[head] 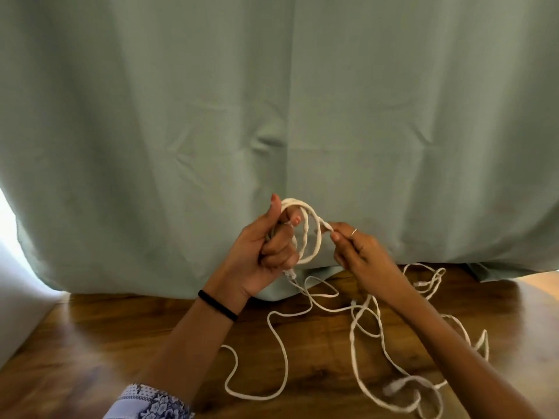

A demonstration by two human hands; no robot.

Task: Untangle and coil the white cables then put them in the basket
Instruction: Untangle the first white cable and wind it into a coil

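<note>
We find the left hand (266,252) curled round a small coil (305,231) of white cable, raised in front of the green curtain (272,101). The right hand (354,246) pinches the cable just beside the coil, feeding the next turn. The rest of the cables (363,343) lie loose and crossed on the wooden floor (90,343), with a connector (393,388) visible low in the tangle. No basket is in view. We judge coiling is underway with much slack remaining. To do it well, we would lay each turn the same size, let the cable run through the right fingers to release twist, and stop to free crossings before they tighten.
</note>
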